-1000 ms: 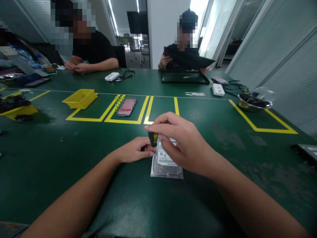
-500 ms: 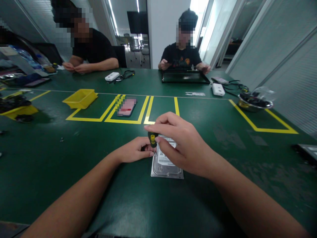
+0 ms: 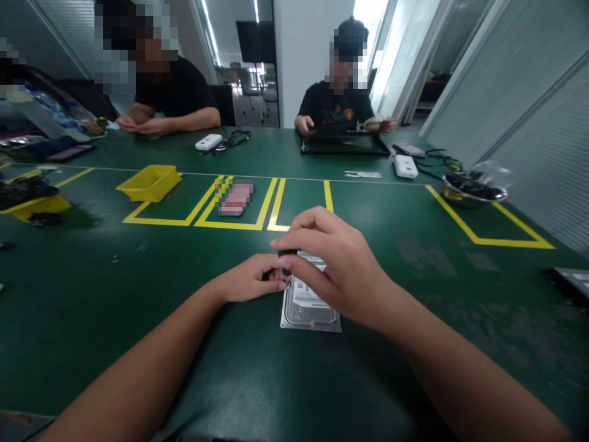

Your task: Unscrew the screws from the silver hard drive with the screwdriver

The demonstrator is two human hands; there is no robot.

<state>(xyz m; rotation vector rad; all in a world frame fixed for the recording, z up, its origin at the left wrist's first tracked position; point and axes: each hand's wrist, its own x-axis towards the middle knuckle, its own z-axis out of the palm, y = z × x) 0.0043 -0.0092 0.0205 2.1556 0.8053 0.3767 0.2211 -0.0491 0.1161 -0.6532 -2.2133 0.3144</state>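
Observation:
A silver hard drive with a white label lies flat on the green table, its long side running away from me. My right hand is closed over a short dark screwdriver, thumb and fingers round its handle. The screwdriver stands upright over the drive's left edge; its tip is too small to make out. At that same edge my left hand is closed, with thumb and fingers pinching the side of the drive. The far part of the drive is hidden behind my right hand.
Beyond the drive, yellow tape marks the table, with a phone and a yellow bin there. A metal bowl of dark parts stands at right. Another drive lies at the right edge. Two people sit opposite.
My right fingers have shifted on the screwdriver handle and turned it, so that its yellow mark is now covered. My left hand and the hard drive have stayed in place.

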